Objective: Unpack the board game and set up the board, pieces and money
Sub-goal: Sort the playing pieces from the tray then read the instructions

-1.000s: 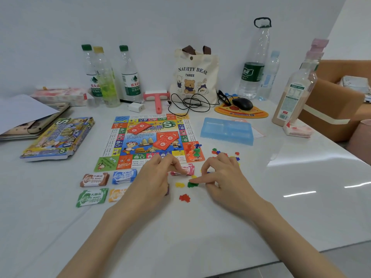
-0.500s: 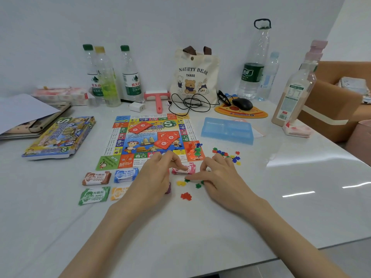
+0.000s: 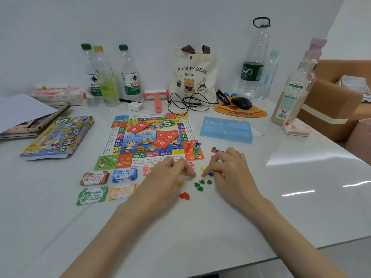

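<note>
**A:** Plain white wall (image 3: 140, 21) right across the back, turning a corner at the far right.

**B:** And a glossy white tabletop (image 3: 301, 213) in front, with bright streaks of light bouncing off its right side.

**A:** Tan-brown seat with a cream stripe (image 3: 331, 101) just past the table's right edge, grey floor (image 3: 331, 263) below.

The cream cloth tote bag (image 3: 192, 77) bore "NAUHTY BEAR" in dark capitals, with "THREE" beneath. Red characters "农夫山" stood on the labels of the left green-capped clear plastic bottle (image 3: 91, 77) and the right green-capped clear plastic bottle (image 3: 130, 81). The orange pizza-slice mouse mat (image 3: 241, 112) carried what looked like "Domino's" along its near edge. A white "S" in a green circle sat on the colourful square paper game board (image 3: 148, 141), and a large "S" marked the corners of the flat yellow-and-blue game box (image 3: 58, 137). The brown banknote bundle (image 3: 94, 178), blue banknote bundle (image 3: 124, 174) and green banknote bundle (image 3: 92, 196) each showed "大富翁" over "MONEY"; their figures were too blurred to read
</note>
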The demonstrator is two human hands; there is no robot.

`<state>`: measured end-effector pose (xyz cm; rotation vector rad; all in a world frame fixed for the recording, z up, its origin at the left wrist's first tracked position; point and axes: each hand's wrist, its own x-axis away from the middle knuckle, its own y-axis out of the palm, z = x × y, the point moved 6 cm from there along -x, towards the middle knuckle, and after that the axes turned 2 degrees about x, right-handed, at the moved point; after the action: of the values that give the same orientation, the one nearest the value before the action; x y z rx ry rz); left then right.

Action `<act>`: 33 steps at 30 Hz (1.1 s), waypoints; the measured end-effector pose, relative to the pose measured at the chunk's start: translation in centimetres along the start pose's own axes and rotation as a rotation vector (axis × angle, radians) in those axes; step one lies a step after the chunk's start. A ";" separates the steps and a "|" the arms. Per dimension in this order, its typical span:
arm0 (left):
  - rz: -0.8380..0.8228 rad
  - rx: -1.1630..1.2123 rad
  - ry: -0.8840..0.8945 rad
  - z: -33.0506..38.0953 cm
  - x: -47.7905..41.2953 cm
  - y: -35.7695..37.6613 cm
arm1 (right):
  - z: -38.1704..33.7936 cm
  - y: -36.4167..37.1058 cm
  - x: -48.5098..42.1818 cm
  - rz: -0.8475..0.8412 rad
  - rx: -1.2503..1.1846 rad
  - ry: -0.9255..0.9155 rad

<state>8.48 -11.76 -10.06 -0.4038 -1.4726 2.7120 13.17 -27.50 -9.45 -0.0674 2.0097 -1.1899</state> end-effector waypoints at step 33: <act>0.204 0.153 -0.013 -1.9 0.6 -2.2 | -0.3 0.8 -0.1 -0.215 -0.055 0.055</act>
<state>8.12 -8.90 -9.38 -0.5585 -1.2798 2.9632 13.33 -26.84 -9.93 -0.2873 2.1246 -1.2808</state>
